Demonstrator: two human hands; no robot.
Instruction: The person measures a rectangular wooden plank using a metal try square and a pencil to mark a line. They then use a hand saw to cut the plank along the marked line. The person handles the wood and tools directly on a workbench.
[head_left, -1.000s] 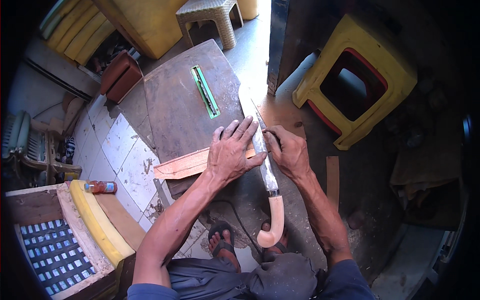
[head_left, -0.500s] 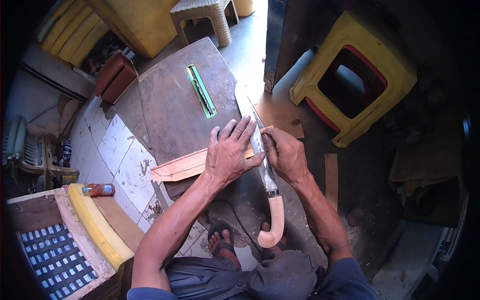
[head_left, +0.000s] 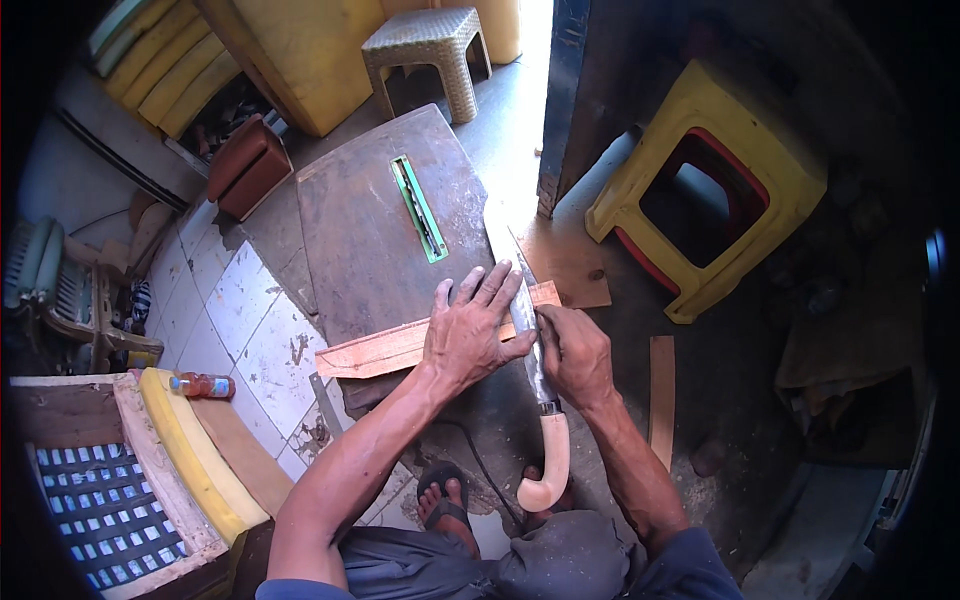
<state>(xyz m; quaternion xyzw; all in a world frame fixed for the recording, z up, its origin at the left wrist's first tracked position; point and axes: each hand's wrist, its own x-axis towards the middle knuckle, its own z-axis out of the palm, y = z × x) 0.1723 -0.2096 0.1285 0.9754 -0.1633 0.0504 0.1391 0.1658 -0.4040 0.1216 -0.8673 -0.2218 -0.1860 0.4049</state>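
A machete (head_left: pixel 541 372) with a pale, curved wooden handle lies slantwise across a reddish wooden strip (head_left: pixel 372 350), its tip pointing away from me. The strip rests on the near part of a worn brown tabletop (head_left: pixel 350 235). My left hand (head_left: pixel 466 325) lies on the strip with fingers stretched out, fingertips against the blade and thumb reaching over it. Close along the blade's right side, my right hand (head_left: pixel 575 345) is closed, thumb and fingers pinched together. Whatever is between those fingers is hidden. Neither hand touches the handle.
A green-framed slot (head_left: pixel 418 210) is set into the tabletop. Right of it stand a yellow stool (head_left: pixel 720 270) and a narrow wood strip (head_left: pixel 662 395). A woven-pattern stool (head_left: pixel 425 40) is beyond. At left are a webbed wooden frame (head_left: pixel 130 440) and a bottle (head_left: pixel 203 385). A cable (head_left: pixel 480 455) runs near my feet.
The whole view has shifted, so the table and hands appear slightly lower and further right. Both hands keep nearly the same places at the machete; the right fingers have shifted slightly along the blade toward me.
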